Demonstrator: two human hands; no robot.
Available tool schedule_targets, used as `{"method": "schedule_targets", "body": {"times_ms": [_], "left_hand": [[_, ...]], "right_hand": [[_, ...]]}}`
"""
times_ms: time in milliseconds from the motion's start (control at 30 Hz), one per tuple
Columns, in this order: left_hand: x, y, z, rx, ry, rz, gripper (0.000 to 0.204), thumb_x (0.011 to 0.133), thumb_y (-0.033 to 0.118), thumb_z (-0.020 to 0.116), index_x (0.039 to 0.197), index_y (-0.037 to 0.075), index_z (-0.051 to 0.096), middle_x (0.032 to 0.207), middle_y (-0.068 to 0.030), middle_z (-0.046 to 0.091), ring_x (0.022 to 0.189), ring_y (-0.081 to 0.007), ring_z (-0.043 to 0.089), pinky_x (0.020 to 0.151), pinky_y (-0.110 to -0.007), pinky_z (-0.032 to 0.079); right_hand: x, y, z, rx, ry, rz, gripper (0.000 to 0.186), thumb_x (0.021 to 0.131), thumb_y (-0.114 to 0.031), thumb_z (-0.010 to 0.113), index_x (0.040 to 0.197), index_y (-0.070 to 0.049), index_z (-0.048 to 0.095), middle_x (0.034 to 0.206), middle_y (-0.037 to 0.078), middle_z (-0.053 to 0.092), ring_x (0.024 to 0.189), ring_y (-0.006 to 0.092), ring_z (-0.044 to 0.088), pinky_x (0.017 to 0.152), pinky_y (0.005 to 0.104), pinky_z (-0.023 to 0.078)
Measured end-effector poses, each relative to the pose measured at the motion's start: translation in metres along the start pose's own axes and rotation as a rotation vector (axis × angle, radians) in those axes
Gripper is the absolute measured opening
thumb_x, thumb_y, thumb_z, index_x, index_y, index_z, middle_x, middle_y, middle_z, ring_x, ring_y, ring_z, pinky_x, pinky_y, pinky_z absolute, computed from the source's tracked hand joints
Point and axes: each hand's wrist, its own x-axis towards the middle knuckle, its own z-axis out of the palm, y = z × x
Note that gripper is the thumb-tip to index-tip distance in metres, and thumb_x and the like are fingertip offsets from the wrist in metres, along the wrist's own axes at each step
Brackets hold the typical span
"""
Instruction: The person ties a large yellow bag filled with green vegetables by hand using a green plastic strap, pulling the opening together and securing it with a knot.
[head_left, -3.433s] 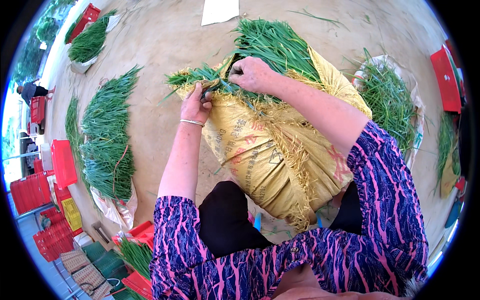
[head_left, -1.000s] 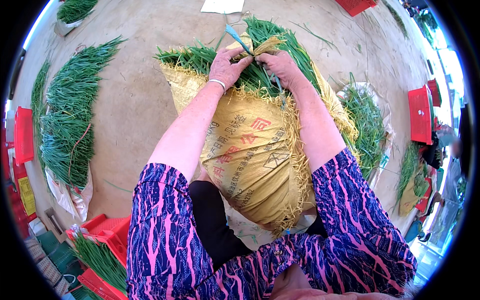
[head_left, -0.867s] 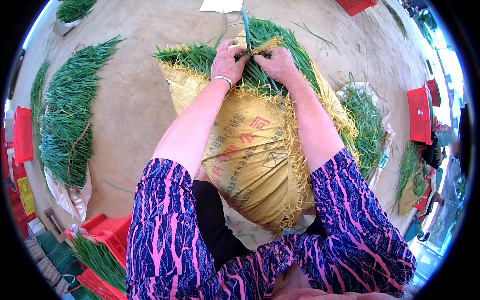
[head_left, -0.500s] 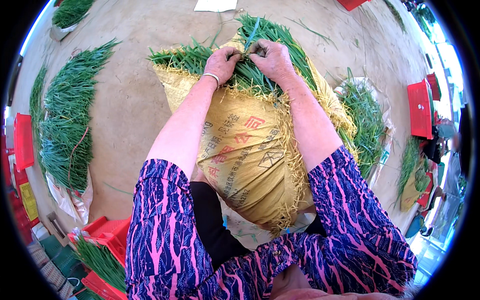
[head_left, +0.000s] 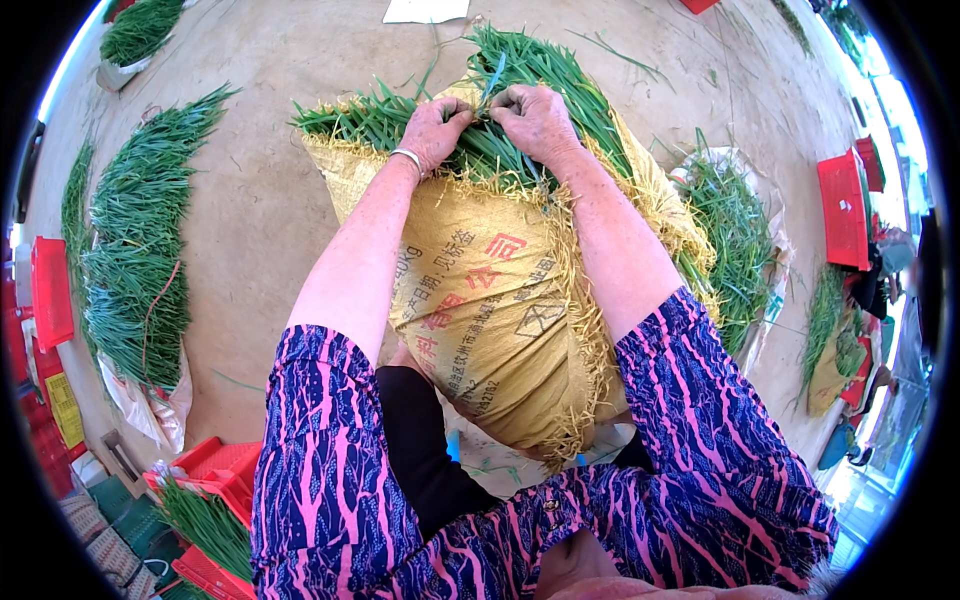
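Observation:
A yellow woven sack [head_left: 455, 300] with frayed edges is wrapped round a large bundle of chive-like green leaves [head_left: 555, 75] in front of me. Leaf ends stick out of its far side. Over the bundle's top, a thin bluish strip [head_left: 494, 76] rises between my hands. My left hand [head_left: 438, 130], a pale bangle at its wrist, pinches at the strip's base. Close beside it on the right, my right hand [head_left: 537, 122] has thumb and fingers pressed together on the same strip. The exact grip is partly hidden by the fingers.
Another leafy bundle [head_left: 140, 240] lies on white sacking at the left. Loose greens [head_left: 730, 240] rest on a white sack at the right. Red crates stand at the far left [head_left: 52, 290], lower left [head_left: 225, 465] and right [head_left: 843, 210]. White sheet [head_left: 425, 10] lies ahead.
Both hands have shifted very slightly left in the picture, along with the sack and bundle. They remain pinched at the same spot on the strip.

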Motion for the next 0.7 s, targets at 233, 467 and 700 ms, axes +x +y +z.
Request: {"method": "schedule_targets", "body": {"times_ms": [233,467,700], "left_hand": [[-0.002,0.003,-0.003,0.026,-0.042,0.010,0.029,0.088,0.028,0.062,0.097,0.001,0.065,0.086,-0.0111,0.068,0.082,-0.0171,0.062,0.079,-0.032,0.048],[-0.005,0.006,0.009,0.202,0.022,-0.019,0.034,0.084,0.031,0.069,0.104,0.003,0.066,0.093,-0.0163,0.069,0.090,-0.0269,0.065,0.083,-0.034,0.049],[-0.028,0.050,-0.016,0.438,0.561,0.261,0.025,0.081,0.014,0.069,0.104,0.006,0.062,0.095,-0.0117,0.064,0.085,-0.0256,0.062,0.079,-0.035,0.049]], "right_hand": [[-0.001,-0.002,0.000,-0.012,-0.013,0.044,0.017,0.076,-0.019,0.065,0.085,-0.006,0.073,0.078,0.016,0.070,0.078,0.0284,0.069,0.075,0.0378,0.054],[0.010,0.010,-0.005,0.095,-0.161,0.119,0.022,0.070,-0.025,0.073,0.083,-0.007,0.074,0.080,0.014,0.071,0.076,0.0254,0.068,0.075,0.0349,0.054],[0.009,-0.030,-0.033,0.274,-0.535,0.368,0.024,0.074,-0.017,0.076,0.092,-0.006,0.064,0.064,0.000,0.058,0.047,0.0096,0.051,0.038,0.0245,0.038]]}}
